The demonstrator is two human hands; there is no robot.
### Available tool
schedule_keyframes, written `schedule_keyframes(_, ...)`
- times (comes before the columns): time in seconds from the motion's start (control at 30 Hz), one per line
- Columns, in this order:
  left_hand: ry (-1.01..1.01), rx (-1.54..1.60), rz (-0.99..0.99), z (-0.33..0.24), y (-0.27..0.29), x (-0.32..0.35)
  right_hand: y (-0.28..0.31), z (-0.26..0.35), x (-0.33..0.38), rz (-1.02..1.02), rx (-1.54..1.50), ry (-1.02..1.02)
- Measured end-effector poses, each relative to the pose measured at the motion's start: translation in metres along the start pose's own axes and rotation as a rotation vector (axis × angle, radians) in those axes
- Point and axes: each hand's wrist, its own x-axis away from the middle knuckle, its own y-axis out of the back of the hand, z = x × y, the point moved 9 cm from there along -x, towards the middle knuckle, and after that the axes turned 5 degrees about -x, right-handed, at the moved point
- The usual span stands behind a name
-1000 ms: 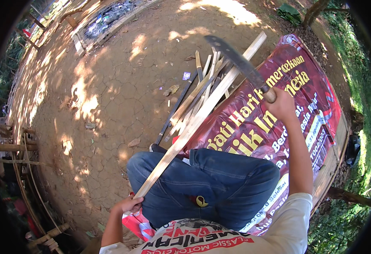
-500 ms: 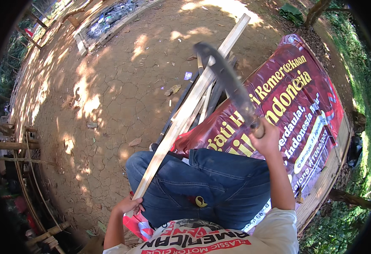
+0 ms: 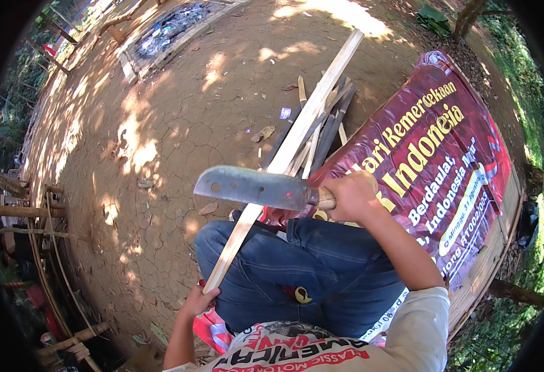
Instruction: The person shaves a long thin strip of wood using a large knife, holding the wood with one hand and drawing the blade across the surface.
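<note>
My right hand (image 3: 349,197) is wrapped round the wooden handle of a machete (image 3: 250,188). Its broad, dark blade has several holes and points left, crossing over a long pale strip of wood (image 3: 296,139). Whether the edge touches the strip I cannot tell. At the strip's near end, beside my left knee, my left hand (image 3: 200,299) is closed on it. From there the strip slants away to the upper right, over my leg and above several dark and pale slats (image 3: 331,127) on the ground.
To the right a large dark-red printed banner (image 3: 433,142) covers a low bamboo platform (image 3: 492,248). Cracked bare earth (image 3: 179,130) spreads to the left, with an edged ash pit (image 3: 176,34) at the far left. Bamboo poles (image 3: 24,214) stand along the left side.
The machete has swung from pointing up and away to lying level across the strip, its blade turning left. My right hand has moved left. My left hand keeps its grip on the strip.
</note>
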Motion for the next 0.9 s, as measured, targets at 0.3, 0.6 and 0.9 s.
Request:
schedule_keyframes(0.3,0.025,-0.076,0.002,0.001,0.009,-0.002,0.092,-0.153,0.002,-0.186,0.02,-0.64)
schedule_keyframes(0.6,0.004,-0.178,0.046,-0.004,0.009,-0.001,0.096,-0.111,0.056,-0.506,-0.078,-0.56)
schedule_keyframes(0.9,-0.035,-0.367,0.133,-0.009,0.006,0.009,-0.025,0.016,0.036,0.046,-0.118,-0.063)
